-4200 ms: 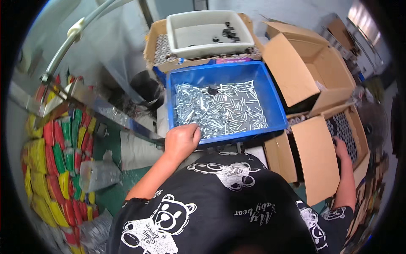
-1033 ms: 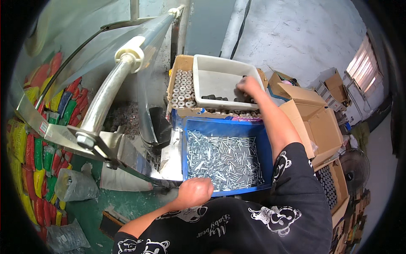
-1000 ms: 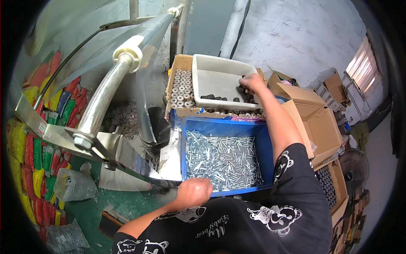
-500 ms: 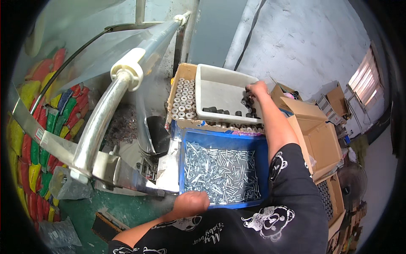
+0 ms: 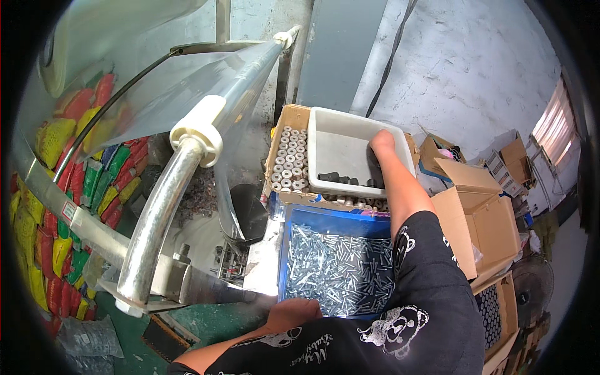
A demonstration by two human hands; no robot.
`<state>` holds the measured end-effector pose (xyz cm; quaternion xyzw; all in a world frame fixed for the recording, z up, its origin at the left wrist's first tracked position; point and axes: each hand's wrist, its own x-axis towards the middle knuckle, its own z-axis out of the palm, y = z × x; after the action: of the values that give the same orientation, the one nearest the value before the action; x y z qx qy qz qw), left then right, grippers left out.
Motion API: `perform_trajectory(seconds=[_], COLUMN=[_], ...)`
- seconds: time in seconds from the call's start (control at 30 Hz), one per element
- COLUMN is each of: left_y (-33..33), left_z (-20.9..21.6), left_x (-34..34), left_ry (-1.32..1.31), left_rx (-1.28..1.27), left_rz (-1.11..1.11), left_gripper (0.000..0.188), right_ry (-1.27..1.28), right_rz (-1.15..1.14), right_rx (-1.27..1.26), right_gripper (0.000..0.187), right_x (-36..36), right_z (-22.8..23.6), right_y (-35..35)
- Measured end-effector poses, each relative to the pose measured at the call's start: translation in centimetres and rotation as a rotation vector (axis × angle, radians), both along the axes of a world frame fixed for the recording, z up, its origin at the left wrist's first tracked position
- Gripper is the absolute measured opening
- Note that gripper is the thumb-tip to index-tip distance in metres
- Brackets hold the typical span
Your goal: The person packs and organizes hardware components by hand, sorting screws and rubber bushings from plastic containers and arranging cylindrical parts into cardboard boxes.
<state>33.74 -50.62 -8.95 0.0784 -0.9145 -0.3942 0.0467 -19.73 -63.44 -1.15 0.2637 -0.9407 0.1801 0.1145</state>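
Note:
My right hand [image 5: 382,141] reaches into the white plastic tray [image 5: 331,120], over its right part. Its fingers point away and are hidden behind the wrist. Small black cylindrical pieces [image 5: 343,180] lie along the tray's near side, some of them covered by my forearm. Closer to me stands a blue bin [image 5: 337,217] filled with loose silvery screws or pins [image 5: 340,269]. At the bin's near left corner rests my left hand [image 5: 295,312], curled closed, and anything inside it is hidden.
The tray sits on a cardboard box [image 5: 289,125] of round metal pieces with centre holes [image 5: 291,159]. A curved metal tube frame [image 5: 159,219] with clear plastic sheeting stands left. Colourful packets [image 5: 81,244] are piled beyond it. Open cardboard boxes [image 5: 487,228] stand right.
The whole view has shifted, so the scene sits farther right and lower. My right hand has moved inward from the tray's right wall, and the black pieces beside it have gone out of sight.

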Motion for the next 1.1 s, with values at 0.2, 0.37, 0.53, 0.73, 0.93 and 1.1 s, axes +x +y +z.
perform_trajectory(seconds=[0.2, 0.37, 0.53, 0.73, 0.93, 1.1], left_y=[0.8, 1.1, 1.2, 1.3, 2.7, 3.4], left_z=[-2.1, -1.8, 2.4, 0.2, 1.2, 0.7], left_x=[0.5, 0.5, 1.2, 0.1, 1.1, 0.3], left_ry=[0.081, 0.247, 0.337, 0.352, 0.343, 0.375], left_rx=[-0.082, -0.202, -0.080, -0.240, -0.287, -0.313], left_rz=[0.071, 0.103, 0.230, 0.248, 0.306, 0.402], left_gripper=[0.014, 0.017, 0.015, 0.017, 0.016, 0.016], right_ry=[0.031, -0.012, -1.025, -0.959, -0.962, -0.981], right_rz=[0.006, 0.137, 0.712, 1.110, 1.458, 1.441], right_rx=[-0.089, -0.286, -0.584, 0.003, 0.053, 0.072], right_gripper=[0.021, 0.019, 0.007, 0.014, 0.013, 0.017], right_x=[3.8, 5.5, 24.7, 34.7, 35.8, 35.5], right_z=[0.4, 3.5, 10.0, -0.4, -6.0, -5.3], right_y=[0.3, 2.3, 4.6, -2.7, -3.6, -0.4])
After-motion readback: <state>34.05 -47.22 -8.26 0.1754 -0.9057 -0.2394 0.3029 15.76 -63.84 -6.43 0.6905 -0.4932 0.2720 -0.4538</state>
